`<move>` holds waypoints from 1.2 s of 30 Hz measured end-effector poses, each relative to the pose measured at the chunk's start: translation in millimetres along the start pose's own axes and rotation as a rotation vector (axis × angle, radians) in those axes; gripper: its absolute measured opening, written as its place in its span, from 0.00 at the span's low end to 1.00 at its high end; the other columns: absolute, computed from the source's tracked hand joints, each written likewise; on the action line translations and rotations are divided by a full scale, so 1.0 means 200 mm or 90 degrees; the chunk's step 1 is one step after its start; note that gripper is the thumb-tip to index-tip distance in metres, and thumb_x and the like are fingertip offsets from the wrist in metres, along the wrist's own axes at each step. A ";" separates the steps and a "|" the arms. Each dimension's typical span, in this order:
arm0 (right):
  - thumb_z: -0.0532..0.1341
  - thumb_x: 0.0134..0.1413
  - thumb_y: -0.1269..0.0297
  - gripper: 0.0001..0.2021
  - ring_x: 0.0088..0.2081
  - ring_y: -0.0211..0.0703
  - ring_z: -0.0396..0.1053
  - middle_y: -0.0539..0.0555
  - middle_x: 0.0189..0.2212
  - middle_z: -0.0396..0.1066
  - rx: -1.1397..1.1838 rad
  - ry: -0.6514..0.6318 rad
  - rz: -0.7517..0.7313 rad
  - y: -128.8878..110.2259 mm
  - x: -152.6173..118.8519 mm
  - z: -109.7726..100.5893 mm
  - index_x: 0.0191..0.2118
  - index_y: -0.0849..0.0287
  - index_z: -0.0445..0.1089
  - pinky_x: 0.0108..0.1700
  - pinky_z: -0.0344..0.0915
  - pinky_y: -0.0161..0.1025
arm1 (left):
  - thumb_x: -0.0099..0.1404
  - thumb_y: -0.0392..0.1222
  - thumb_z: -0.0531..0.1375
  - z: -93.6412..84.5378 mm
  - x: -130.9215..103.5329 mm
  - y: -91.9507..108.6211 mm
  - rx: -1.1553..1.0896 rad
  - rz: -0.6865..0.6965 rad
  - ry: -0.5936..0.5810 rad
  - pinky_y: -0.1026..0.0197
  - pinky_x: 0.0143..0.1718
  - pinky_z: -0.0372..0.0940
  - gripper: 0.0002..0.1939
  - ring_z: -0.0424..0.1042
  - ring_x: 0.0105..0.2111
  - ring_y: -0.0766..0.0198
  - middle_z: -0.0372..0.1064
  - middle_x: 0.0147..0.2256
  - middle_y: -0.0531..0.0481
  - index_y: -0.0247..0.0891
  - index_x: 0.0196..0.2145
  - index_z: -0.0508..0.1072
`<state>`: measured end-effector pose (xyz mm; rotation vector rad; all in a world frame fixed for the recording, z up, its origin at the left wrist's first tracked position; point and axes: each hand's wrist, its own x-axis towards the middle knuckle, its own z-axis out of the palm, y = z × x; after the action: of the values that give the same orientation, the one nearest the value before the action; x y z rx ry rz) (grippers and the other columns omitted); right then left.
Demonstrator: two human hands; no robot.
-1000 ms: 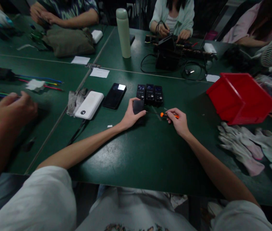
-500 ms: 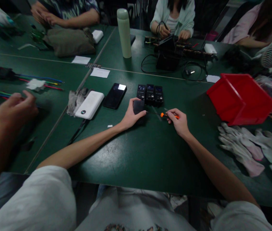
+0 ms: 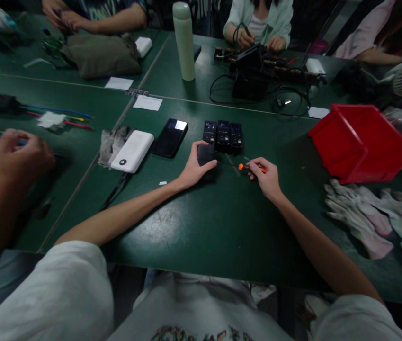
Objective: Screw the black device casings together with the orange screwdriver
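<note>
My left hand (image 3: 194, 166) is closed around a small black box (image 3: 206, 154), fingers behind it and thumb along its near side. In my right hand (image 3: 265, 177) is a screwdriver (image 3: 242, 167) with an orange and black handle. Its thin shaft points left and its tip reaches the box's right side, by my left thumb; whether it touches a screw is too small to tell. Just beyond the held box, three similar black boxes (image 3: 223, 135) with small dark windows stand side by side. A black phone (image 3: 171, 138) lies to their left.
A white power bank (image 3: 133, 151) with a cable rests by a grey glove (image 3: 110, 148) on the left. At right are a red bin (image 3: 360, 144) and work gloves (image 3: 360, 215). A green bottle (image 3: 184, 42) stands farther back. Another person's hand (image 3: 21, 158) is at far left.
The view has shifted slightly. Both my hands keep their grip on the box and the screwdriver, almost unmoved. The neighbour's hand at far left has curled its fingers in.
</note>
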<state>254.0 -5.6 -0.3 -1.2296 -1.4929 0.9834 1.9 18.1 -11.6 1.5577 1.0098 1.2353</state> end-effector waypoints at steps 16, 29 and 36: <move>0.60 0.58 0.58 0.09 0.23 0.33 0.65 0.49 0.25 0.68 -0.009 0.001 0.007 0.00 0.00 0.00 0.35 0.59 0.72 0.25 0.63 0.33 | 0.56 0.49 0.66 0.00 0.00 -0.01 0.015 0.005 0.003 0.50 0.47 0.68 0.29 0.70 0.39 0.62 0.61 0.42 0.49 0.46 0.52 0.58; 0.60 0.58 0.59 0.09 0.24 0.34 0.65 0.49 0.25 0.68 -0.009 -0.009 0.007 -0.02 0.00 0.00 0.35 0.59 0.72 0.25 0.63 0.33 | 0.56 0.47 0.65 0.00 0.00 0.00 0.013 -0.007 0.002 0.50 0.46 0.68 0.29 0.69 0.38 0.62 0.62 0.41 0.49 0.45 0.52 0.58; 0.60 0.58 0.57 0.10 0.23 0.34 0.65 0.49 0.25 0.68 -0.009 0.002 0.007 0.01 0.00 0.00 0.34 0.59 0.72 0.25 0.63 0.33 | 0.57 0.46 0.65 0.00 0.00 0.01 0.021 -0.014 0.006 0.49 0.47 0.67 0.29 0.69 0.40 0.62 0.61 0.42 0.49 0.45 0.52 0.58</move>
<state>254.2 -4.7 -2.8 -1.2503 -1.4948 0.9793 2.6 17.5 -10.1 1.5633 1.0547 1.2169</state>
